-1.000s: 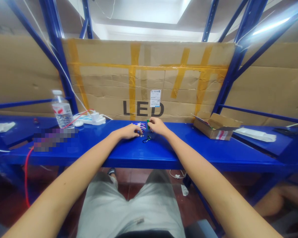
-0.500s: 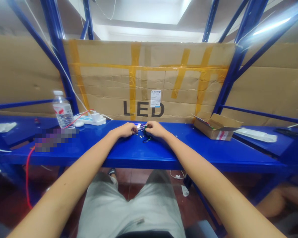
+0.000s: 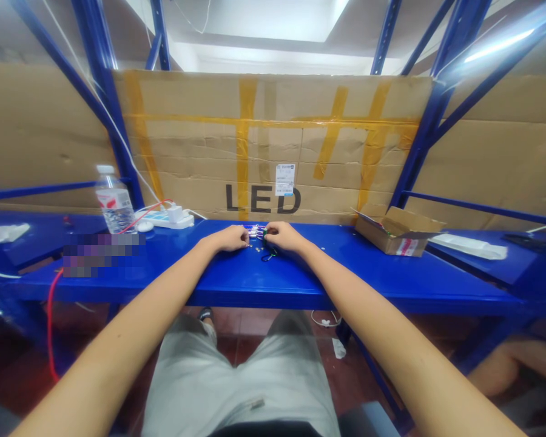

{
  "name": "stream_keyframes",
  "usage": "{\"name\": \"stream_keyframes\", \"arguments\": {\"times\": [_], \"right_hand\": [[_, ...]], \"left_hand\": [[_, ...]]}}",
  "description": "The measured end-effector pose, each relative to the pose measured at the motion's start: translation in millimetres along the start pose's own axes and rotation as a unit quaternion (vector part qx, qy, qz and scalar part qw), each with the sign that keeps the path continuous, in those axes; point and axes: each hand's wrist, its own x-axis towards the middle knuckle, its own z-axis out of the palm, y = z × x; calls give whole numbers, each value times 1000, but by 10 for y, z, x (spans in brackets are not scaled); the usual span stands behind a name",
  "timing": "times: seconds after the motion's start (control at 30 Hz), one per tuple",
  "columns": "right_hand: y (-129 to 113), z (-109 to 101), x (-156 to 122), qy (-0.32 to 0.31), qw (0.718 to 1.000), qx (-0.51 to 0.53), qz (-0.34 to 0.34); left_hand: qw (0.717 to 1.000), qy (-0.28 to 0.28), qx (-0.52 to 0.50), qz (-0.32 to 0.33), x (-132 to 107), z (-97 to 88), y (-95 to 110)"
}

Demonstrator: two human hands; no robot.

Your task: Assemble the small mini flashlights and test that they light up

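Over the blue tabletop [image 3: 250,279], my left hand [image 3: 230,238] is closed, its fingertips pinched at the near left side of a row of small shiny metal pieces [image 3: 253,231] with purplish strands. What the fingertips hold is too small to make out. Facing it, my right hand [image 3: 283,235] pinches a dark green and black cord [image 3: 267,247] at the right end of that row. A loop of the cord lies on the tabletop below the fingers. Several tiny gold-coloured bits [image 3: 257,249] are scattered between the hands.
Left stand a water bottle [image 3: 114,203] and a white power strip [image 3: 182,221] with plugs and a red cable [image 3: 52,328]. An open carton [image 3: 398,233] sits right, beside a white packet [image 3: 471,247]. A large cardboard sheet [image 3: 200,158] closes the back. Another person's limb [image 3: 505,364] shows lower right.
Both hands stay at the same spot, with only slight finger movement. The left fingertips have shifted a little. The whole view has tipped very slightly.
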Motion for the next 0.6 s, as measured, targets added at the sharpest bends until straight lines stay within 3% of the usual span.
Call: {"name": "stream_keyframes", "arguments": {"times": [0.37, 0.6], "right_hand": [[-11, -12, -11, -2, 1000, -6, 2], [6, -11, -3, -8, 1000, 1, 2]], "left_hand": [[999, 23, -33, -3, 26, 44, 21], [999, 31, -22, 11, -20, -19, 65]]}}
